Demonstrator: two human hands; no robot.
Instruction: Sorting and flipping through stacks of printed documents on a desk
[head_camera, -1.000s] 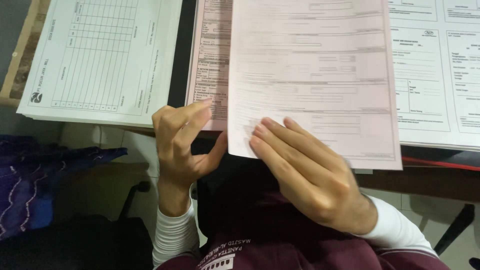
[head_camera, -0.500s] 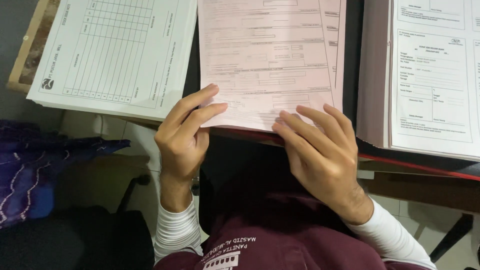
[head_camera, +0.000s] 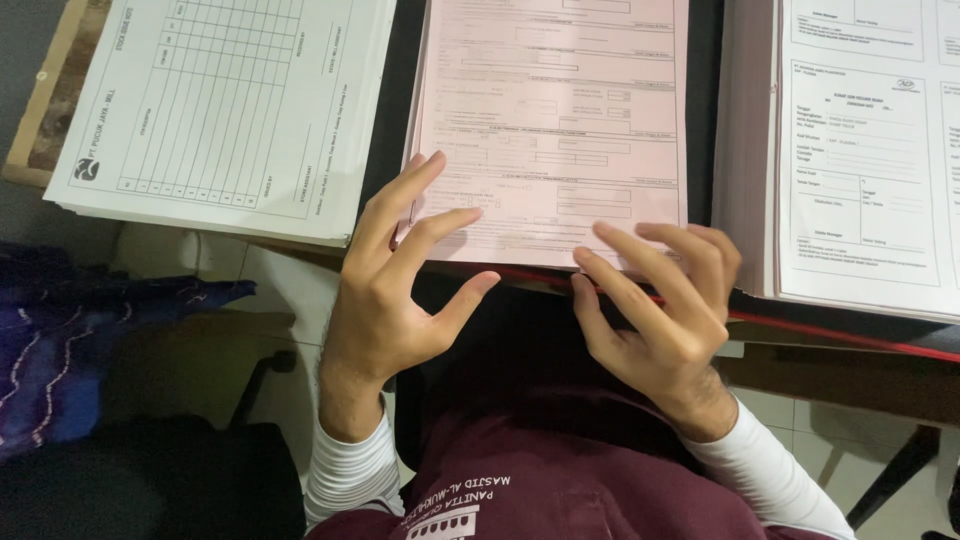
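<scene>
A stack of pink printed forms (head_camera: 555, 110) lies on the dark table in front of me, its near edge at the table's front. My left hand (head_camera: 395, 290) hovers at the stack's near left corner, fingers spread and curled, fingertips just over the paper. My right hand (head_camera: 660, 310) hovers at the near right part of the stack, fingers apart and bent, holding nothing.
A thick stack of white table forms (head_camera: 220, 110) lies to the left, overhanging the table edge. Another white form stack (head_camera: 860, 150) lies to the right. A red strip (head_camera: 830, 330) runs along the table's front edge. Blue cloth (head_camera: 70, 340) sits lower left.
Both hands have lifted off the pink stack's near edge and spread their fingers. The pink sheets now lie squared in one stack.
</scene>
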